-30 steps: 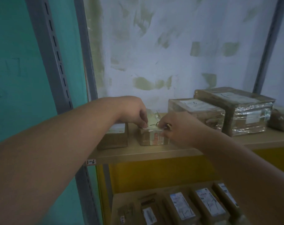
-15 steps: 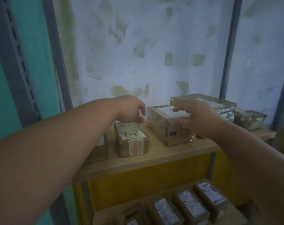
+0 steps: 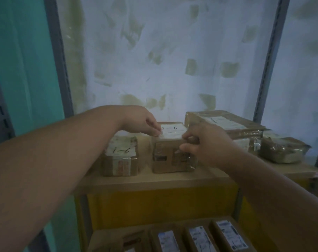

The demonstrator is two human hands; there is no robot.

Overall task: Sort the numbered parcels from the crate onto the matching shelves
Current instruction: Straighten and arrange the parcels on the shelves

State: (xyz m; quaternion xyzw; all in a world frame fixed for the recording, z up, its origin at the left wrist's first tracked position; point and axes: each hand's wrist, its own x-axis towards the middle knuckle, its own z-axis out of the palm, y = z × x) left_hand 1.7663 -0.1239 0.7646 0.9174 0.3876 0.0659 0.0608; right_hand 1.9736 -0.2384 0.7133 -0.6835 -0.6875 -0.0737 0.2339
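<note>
Your left hand and right hand clamp brown taped cardboard parcel between them; similar "1-6" box just left, larger wrapped carton right.

The middle box is brown cardboard wrapped in clear glossy tape, with a white paper label on top; the smaller box to its left is the same cardboard, taped shiny, with a paper label marked 1-6; the large flat parcel looks film-wrapped and reflective; the soft package at the far right is crinkled glossy plastic; the shelf is pale matt wood-look board; the uprights are grey painted metal, dull; the wall is rough patchy white paint; the lower boxes are cardboard with printed paper labels.
</note>
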